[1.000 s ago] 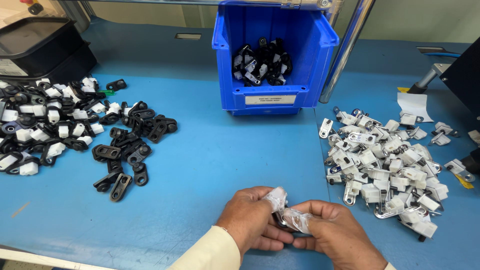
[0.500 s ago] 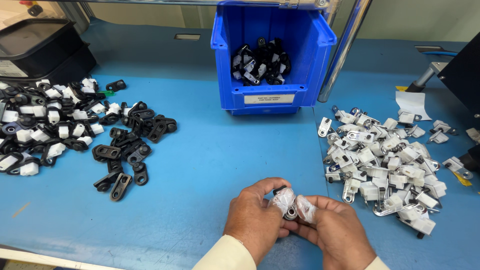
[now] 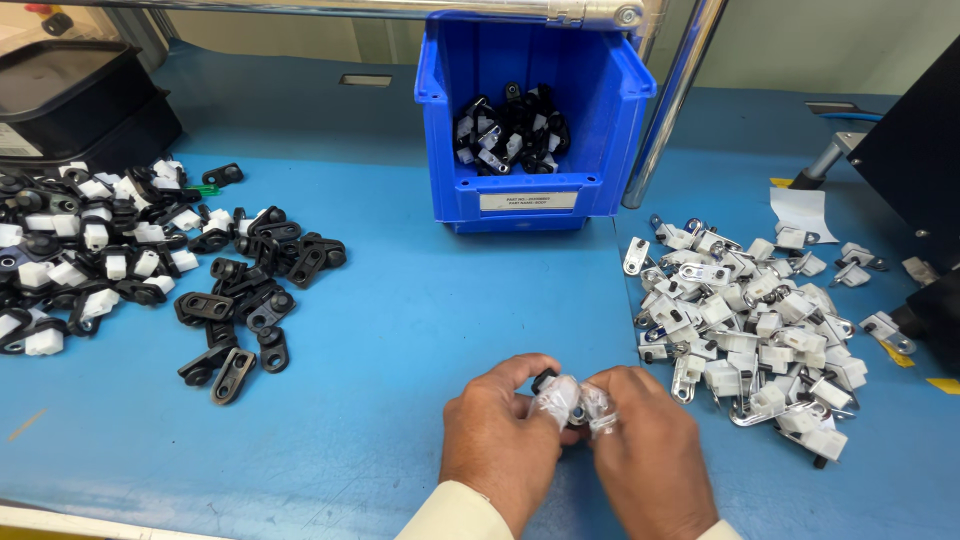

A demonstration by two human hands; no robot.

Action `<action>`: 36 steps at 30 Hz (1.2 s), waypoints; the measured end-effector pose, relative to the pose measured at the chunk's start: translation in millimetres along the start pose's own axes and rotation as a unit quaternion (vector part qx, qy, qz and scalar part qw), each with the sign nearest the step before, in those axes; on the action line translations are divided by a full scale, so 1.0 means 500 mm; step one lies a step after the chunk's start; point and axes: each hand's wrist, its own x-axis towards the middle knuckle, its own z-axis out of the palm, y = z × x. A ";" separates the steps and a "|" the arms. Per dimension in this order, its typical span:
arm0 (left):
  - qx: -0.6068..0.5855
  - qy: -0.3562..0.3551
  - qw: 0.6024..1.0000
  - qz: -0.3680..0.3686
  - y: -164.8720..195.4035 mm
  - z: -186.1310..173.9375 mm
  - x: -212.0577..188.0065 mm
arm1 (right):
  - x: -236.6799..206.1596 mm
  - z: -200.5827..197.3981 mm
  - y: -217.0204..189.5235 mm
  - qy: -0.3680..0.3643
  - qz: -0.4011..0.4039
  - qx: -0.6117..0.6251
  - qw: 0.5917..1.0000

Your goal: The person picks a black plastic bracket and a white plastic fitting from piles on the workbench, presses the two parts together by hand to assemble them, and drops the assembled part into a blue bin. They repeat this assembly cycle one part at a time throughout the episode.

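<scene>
My left hand [image 3: 497,440] and my right hand [image 3: 640,450] meet low in the middle of the blue table [image 3: 400,330]. Both wear clear finger covers on thumb and forefinger. Together they pinch a small black clip part [image 3: 548,381] between the fingertips; most of it is hidden by my fingers. A heap of white and metal clips [image 3: 750,320] lies just right of my right hand. A scatter of black clip pieces [image 3: 245,300] lies to the left.
A blue bin [image 3: 535,110] holding assembled black and white clips stands at the back centre, beside a slanted metal pole [image 3: 675,100]. A mixed black and white pile [image 3: 70,250] and a black tray [image 3: 70,100] sit far left. A black machine [image 3: 920,160] stands right.
My hands have stayed at the table's front edge and turned the small part between the fingertips. The piles and bin have not moved.
</scene>
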 end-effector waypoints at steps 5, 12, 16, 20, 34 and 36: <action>-0.112 0.000 0.990 -0.087 0.008 -0.026 0.005 | 0.013 -0.021 0.006 -0.060 0.298 0.353 0.885; -0.091 -0.035 0.992 -0.076 0.001 -0.022 0.004 | 0.002 -0.012 0.023 -0.157 0.316 0.375 0.857; -0.050 -0.019 0.998 -0.043 0.000 -0.015 0.001 | 0.011 -0.003 0.011 -0.099 0.352 0.360 0.858; -0.014 0.002 1.000 -0.016 0.003 -0.004 0.003 | 0.015 0.005 -0.009 -0.044 0.379 0.380 0.843; -0.095 -0.012 0.994 -0.057 0.011 0.003 0.038 | 0.040 0.000 0.012 -0.109 0.351 0.404 0.838; -0.066 -0.004 0.997 -0.038 0.016 0.009 0.040 | 0.051 0.008 0.009 -0.071 0.363 0.402 0.838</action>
